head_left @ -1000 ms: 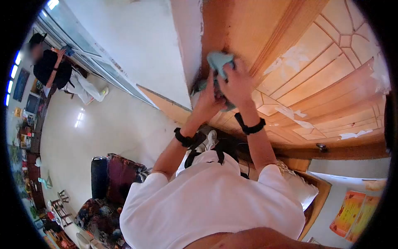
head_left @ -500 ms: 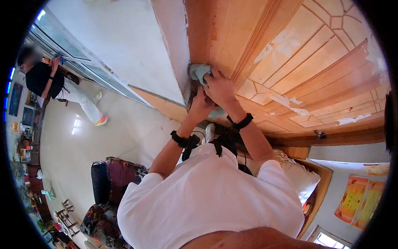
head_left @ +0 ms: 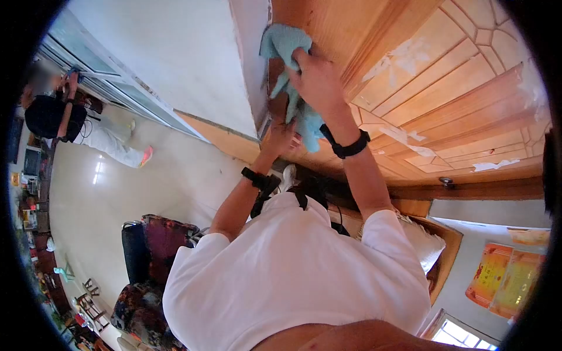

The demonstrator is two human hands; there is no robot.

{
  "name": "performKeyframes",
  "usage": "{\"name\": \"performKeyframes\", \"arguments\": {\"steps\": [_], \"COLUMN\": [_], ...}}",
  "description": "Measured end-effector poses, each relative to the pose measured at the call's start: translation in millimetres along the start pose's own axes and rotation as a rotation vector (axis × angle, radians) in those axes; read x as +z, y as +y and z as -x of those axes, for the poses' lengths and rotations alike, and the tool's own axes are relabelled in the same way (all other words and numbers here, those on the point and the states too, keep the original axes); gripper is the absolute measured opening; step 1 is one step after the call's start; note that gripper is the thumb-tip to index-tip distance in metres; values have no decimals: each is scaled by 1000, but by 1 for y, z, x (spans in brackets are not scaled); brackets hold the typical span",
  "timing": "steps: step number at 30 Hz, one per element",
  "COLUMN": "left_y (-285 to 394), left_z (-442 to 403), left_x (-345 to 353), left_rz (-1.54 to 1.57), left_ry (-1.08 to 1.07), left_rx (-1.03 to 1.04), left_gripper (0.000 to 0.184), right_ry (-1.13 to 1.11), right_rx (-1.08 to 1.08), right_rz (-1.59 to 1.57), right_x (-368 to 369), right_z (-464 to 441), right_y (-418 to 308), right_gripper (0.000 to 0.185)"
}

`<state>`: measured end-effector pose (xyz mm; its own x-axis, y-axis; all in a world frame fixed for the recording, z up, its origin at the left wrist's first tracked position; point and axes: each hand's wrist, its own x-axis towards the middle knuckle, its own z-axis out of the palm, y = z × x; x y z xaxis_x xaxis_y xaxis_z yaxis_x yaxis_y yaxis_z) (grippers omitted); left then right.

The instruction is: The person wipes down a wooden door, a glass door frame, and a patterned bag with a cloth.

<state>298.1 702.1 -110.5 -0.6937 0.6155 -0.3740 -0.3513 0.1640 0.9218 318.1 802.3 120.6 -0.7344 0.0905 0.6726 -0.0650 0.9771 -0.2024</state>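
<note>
A light blue-green cloth (head_left: 287,44) is in my right hand (head_left: 321,82), its upper part spread against the wooden frame beside the white wall edge (head_left: 249,64). The cloth's loose folds hang below my fingers towards my left hand (head_left: 281,136). My right fingers are closed round the cloth. Lower down, my left hand is near the wall corner and the hanging cloth; its fingers are partly hidden, and whether they grip anything is unclear. The carved wooden door (head_left: 433,105), with torn pale paper patches, stands to the right of both hands.
At the far left another person (head_left: 50,117) in dark top and pale trousers stands by the sliding windows (head_left: 117,79). A patterned armchair (head_left: 143,310) is at the lower left. A door knob (head_left: 446,181), a white cushion (head_left: 424,245) and orange posters (head_left: 497,281) are at the right.
My right hand has moved up along the frame with the cloth, which now hangs more unfolded. My left hand stays lower, apart from the right. The other person's arms have shifted at the window.
</note>
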Motion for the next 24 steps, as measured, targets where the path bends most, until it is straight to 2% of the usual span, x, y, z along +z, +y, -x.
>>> {"name": "performKeyframes", "arguments": {"steps": [2,4,6,7,9,10,11,12,13,14,15,16,17,19,21,23,24], "left_y": [-8,-18,-27,-45,-60,-48,-35,-13,9,28,42,62,66,70,59,35,17], "left_z": [-3,-5,-4,-10,-7,6,17,31,45,56,67,77,79,78,61,37,25], "left_x": [-6,-11,-15,-19,-16,-13,-10,-8,-5,-3,1,5,6,6,5,3,1], "left_rz": [55,106,199,204,5,-188,-508,-821,-951,-817,-569,-425,-429,-433,-505,-573,-589], "left_ry": [-10,-13,26,29,-2,-25,-54,-47,-4,107,262,295,282,259,249,246,173], "left_rx": [-24,-41,-220,-220,-76,42,203,357,485,637,882,994,989,905,955,1015,764], "left_gripper": [47,59,50,50,44,42,39,37,36,34,35,29,29,38,32,28,25], "right_ry": [-118,-149,-176,-230,-283,-194,-110,-116,-138,-160,-163,-75,18,-9,-32,58,63], "right_rx": [52,68,86,75,59,2,-51,-44,52,154,172,150,123,151,166,7,7], "right_rz": [-69,-90,-113,-97,-76,-72,-69,-71,-142,-213,-213,-258,-300,-239,-178,-133,-132], "right_x": [14,41,65,72,83,86,88,82,71,59,47,35,28,25,27,42,54], "right_z": [15,40,67,80,92,94,98,95,82,71,61,50,45,43,48,71,86], "right_y": [2,13,22,25,32,32,34,33,29,25,20,16,13,6,5,14,24], "right_gripper": [24,24,24,24,25,26,27,27,28,29,29,29,29,29,29,30,30]}}
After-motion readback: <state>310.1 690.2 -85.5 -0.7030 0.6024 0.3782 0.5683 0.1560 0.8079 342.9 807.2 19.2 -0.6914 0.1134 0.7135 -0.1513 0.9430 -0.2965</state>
